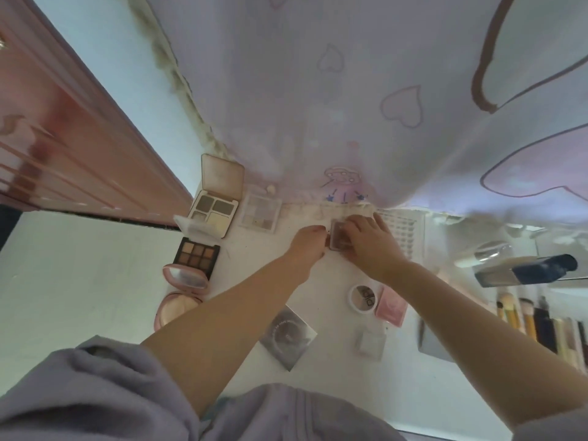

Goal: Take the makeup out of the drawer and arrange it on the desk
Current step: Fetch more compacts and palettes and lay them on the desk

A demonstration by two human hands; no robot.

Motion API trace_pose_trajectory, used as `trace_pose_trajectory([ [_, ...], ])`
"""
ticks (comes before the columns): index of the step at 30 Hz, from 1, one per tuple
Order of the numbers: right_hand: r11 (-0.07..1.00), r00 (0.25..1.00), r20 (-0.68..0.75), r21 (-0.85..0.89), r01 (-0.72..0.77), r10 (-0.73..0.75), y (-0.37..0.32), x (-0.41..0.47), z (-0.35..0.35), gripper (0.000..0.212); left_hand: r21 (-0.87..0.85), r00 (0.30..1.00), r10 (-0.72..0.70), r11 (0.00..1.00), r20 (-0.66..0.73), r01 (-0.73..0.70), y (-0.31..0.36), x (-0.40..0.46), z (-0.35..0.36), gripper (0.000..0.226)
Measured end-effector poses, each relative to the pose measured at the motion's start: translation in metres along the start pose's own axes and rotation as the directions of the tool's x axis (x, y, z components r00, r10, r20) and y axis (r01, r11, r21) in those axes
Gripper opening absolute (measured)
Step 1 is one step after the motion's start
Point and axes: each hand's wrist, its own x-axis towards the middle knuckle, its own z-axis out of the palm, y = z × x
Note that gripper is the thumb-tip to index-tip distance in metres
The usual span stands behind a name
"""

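Both hands meet at the far middle of the white desk (318,393): the left hand (307,243) and right hand (369,240) pinch a small mauve compact (338,238) between their curled fingertips, the case lying on the desk against the hanging cloth (318,90). Open eyeshadow palettes (211,213) lie well left, makeup brushes (534,323) far right.

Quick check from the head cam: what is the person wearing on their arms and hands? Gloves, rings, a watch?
Both forearms are bare. The left hand and right hand show no gloves, rings or watch. Soft lavender-grey fleece sleeves are pushed up past the elbows, bunched at the bottom of the view.
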Motion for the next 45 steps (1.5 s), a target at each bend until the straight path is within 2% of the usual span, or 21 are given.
trace_pose_trajectory([
  [3,0.998,0.998,-0.012,0.026,0.057,-0.057,-0.001,0.002,-0.001,0.05,-0.117,0.999,-0.035,0.992,0.018,0.036,-0.006,0.001,-0.008,0.022],
  [5,0.991,0.996,-0.051,0.103,0.082,-0.077,-0.005,0.003,-0.004,0.052,-0.224,0.997,-0.059,0.972,0.054,0.07,-0.009,-0.001,-0.015,0.023],
  [8,0.949,0.99,-0.121,0.297,0.11,-0.076,-0.018,0.003,-0.014,0.049,-0.447,0.975,-0.108,0.875,0.194,0.186,-0.011,-0.004,-0.023,0.027],
  [11,0.883,0.986,-0.157,0.453,0.122,-0.056,-0.028,0.002,-0.023,0.042,-0.529,0.93,-0.088,0.801,0.357,0.28,-0.01,-0.009,-0.029,0.043],
  [14,0.842,0.982,-0.18,0.52,0.139,-0.051,-0.029,0.001,-0.03,0.037,-0.578,0.906,-0.036,0.759,0.422,0.3,-0.008,-0.012,-0.033,0.051],
  [19,0.837,0.982,-0.159,0.518,0.174,-0.105,-0.029,0.001,-0.04,0.033,-0.604,0.888,-0.035,0.721,0.459,0.341,-0.009,-0.016,-0.038,0.052],
  [25,0.861,0.986,-0.079,0.48,0.166,-0.147,-0.042,0.01,-0.039,0.038,-0.641,0.888,-0.028,0.682,0.459,0.352,-0.011,-0.018,-0.046,0.054],
  [30,0.822,0.987,-0.076,0.547,0.158,-0.139,-0.055,0.018,-0.045,0.03,-0.671,0.898,-0.027,0.654,0.44,0.349,-0.009,-0.021,-0.06,0.055],
  [34,0.679,0.997,0.029,0.734,0.028,-0.073,-0.056,0.027,-0.06,0.013,-0.675,0.902,-0.047,0.648,0.429,0.354,-0.011,-0.027,-0.073,0.055],
  [36,0.485,0.983,0.171,0.866,-0.12,-0.062,-0.053,0.032,-0.067,0.007,-0.667,0.9,-0.065,0.649,0.431,0.366,-0.015,-0.031,-0.08,0.056],
  [38,0.232,0.951,0.306,0.929,-0.288,-0.042,-0.049,0.038,-0.071,0.021,-0.657,0.897,-0.083,0.651,0.435,0.379,-0.022,-0.037,-0.086,0.057],
  [39,0.178,0.939,0.344,0.926,-0.334,-0.029,-0.047,0.04,-0.07,0.025,-0.657,0.901,-0.097,0.652,0.423,0.378,-0.027,-0.04,-0.088,0.056],
  [40,0.189,0.931,0.366,0.915,-0.356,-0.019,-0.047,0.041,-0.066,0.024,-0.667,0.911,-0.119,0.645,0.395,0.373,-0.032,-0.043,-0.091,0.055],
  [42,0.324,0.927,0.375,0.877,-0.354,-0.001,-0.053,0.042,-0.053,0.017,-0.721,0.938,-0.184,0.602,0.294,0.343,-0.042,-0.051,-0.095,0.049],
  [45,0.517,0.95,0.311,0.81,-0.276,0.02,-0.077,0.046,-0.032,0.013,-0.831,0.955,-0.268,0.497,0.127,0.25,-0.057,-0.063,-0.101,0.029],
])
